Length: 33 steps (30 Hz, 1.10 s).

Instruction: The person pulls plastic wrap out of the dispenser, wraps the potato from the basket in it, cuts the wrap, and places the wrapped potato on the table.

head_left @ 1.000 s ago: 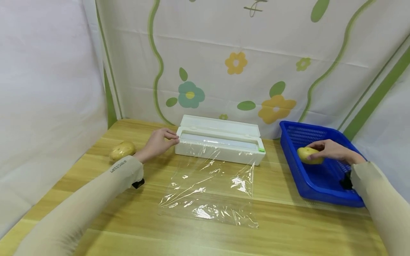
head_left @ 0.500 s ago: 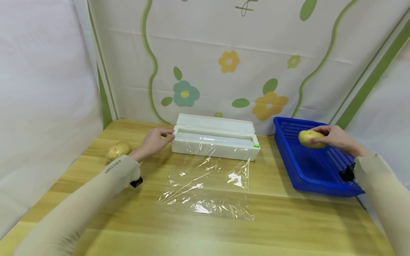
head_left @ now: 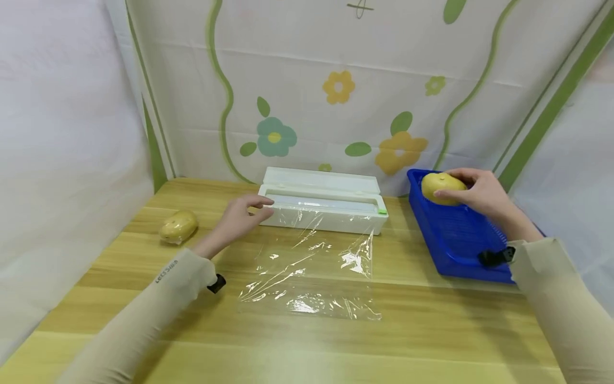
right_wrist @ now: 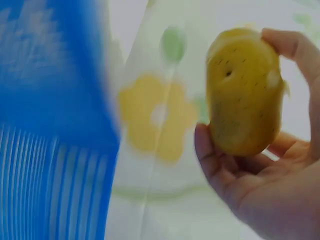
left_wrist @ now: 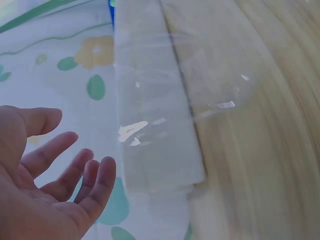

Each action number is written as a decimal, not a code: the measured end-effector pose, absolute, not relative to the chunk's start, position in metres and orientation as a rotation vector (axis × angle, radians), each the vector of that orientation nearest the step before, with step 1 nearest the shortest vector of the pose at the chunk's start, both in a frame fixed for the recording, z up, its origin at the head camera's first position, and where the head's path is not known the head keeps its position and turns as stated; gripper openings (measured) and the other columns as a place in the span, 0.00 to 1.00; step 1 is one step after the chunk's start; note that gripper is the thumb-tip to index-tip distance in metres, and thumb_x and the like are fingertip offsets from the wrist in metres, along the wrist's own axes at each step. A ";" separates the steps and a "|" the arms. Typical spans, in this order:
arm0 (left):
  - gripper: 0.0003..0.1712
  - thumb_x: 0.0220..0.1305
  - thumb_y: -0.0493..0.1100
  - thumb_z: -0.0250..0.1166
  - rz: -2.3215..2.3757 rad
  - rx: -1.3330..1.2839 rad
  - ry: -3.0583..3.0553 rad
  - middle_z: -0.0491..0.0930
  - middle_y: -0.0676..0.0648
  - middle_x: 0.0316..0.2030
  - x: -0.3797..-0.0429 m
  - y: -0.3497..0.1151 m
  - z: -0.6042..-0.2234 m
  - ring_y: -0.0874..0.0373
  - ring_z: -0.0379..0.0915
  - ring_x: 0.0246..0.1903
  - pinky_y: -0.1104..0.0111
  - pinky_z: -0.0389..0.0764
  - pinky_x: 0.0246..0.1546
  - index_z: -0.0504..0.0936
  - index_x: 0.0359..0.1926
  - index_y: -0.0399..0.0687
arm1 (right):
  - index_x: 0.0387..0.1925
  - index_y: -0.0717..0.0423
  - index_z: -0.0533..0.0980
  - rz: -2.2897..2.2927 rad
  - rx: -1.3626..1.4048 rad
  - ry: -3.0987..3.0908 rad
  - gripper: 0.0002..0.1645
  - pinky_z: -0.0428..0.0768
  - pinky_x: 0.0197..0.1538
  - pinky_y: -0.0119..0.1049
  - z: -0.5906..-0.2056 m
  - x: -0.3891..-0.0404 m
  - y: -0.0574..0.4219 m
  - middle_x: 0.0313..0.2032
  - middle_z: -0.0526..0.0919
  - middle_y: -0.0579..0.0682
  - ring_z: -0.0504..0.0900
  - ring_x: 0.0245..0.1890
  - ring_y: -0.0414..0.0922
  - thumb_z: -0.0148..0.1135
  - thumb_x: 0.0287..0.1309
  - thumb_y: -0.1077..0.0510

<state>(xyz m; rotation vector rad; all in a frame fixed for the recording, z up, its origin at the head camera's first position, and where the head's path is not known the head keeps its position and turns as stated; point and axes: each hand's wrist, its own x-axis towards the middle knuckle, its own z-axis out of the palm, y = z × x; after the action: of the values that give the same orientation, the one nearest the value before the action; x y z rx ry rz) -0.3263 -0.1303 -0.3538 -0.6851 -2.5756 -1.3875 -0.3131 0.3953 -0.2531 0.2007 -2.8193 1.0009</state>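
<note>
My right hand point(head_left: 491, 200) holds a yellow potato point(head_left: 437, 186) above the blue basket, thumb on one side and fingers on the other. Small dark specks mark the potato's skin in the right wrist view. Near the left end of a white cling film box point(head_left: 321, 181), whose lid stands open, my left hand point(head_left: 236, 220) hovers with relaxed, parted fingers and nothing between them. A sheet of clear cling film point(head_left: 307, 280) runs from the box over its front wall onto the table. To the left lies another potato point(head_left: 179, 226), shiny with film around it.
The blue plastic basket point(head_left: 434, 245) with slotted sides stands at the right of the wooden table point(head_left: 268, 352). A patterned cloth point(head_left: 307, 90) hangs behind the box. A green slider point(head_left: 382, 211) sits at the box's right end.
My right hand has lifted the potato from inside the basket and moved it up and leftward. My left hand has let go of the box's left end, its fingers now more spread.
</note>
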 end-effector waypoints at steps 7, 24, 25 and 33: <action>0.17 0.68 0.44 0.65 -1.498 -0.767 -2.543 0.79 0.47 0.54 -0.308 -0.119 -0.354 0.51 0.73 0.53 0.59 0.80 0.46 0.83 0.53 0.39 | 0.61 0.55 0.74 1.197 0.262 -2.780 0.42 0.79 0.38 0.36 -0.273 -0.277 0.315 0.53 0.76 0.54 0.74 0.44 0.50 0.77 0.48 0.42; 0.16 0.67 0.41 0.66 -1.499 -0.867 -2.621 0.80 0.44 0.52 -0.284 -0.104 -0.355 0.50 0.74 0.51 0.63 0.81 0.45 0.82 0.54 0.41 | 0.54 0.53 0.78 1.511 0.683 -2.760 0.37 0.81 0.40 0.44 -0.335 -0.248 0.183 0.44 0.81 0.50 0.79 0.41 0.50 0.82 0.40 0.48; 0.17 0.67 0.42 0.66 -1.492 -0.876 -2.628 0.81 0.43 0.51 -0.283 -0.104 -0.354 0.51 0.75 0.50 0.63 0.81 0.45 0.82 0.54 0.41 | 0.54 0.54 0.78 1.492 0.692 -2.769 0.38 0.81 0.40 0.43 -0.338 -0.250 0.181 0.44 0.81 0.49 0.79 0.41 0.49 0.82 0.40 0.48; 0.15 0.66 0.44 0.67 -1.356 -1.004 -2.748 0.82 0.50 0.49 -0.279 -0.100 -0.351 0.57 0.78 0.45 0.64 0.81 0.43 0.84 0.52 0.46 | 0.50 0.55 0.79 1.335 0.830 -2.861 0.34 0.81 0.39 0.40 -0.358 -0.256 0.168 0.42 0.82 0.45 0.79 0.40 0.45 0.81 0.40 0.48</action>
<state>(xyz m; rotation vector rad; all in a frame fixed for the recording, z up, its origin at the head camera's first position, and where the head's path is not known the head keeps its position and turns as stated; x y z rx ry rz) -0.2786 -0.1004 -0.3515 -1.0043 -2.7478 -1.3558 -0.2560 0.1676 -0.3579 0.8301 -2.8609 1.3348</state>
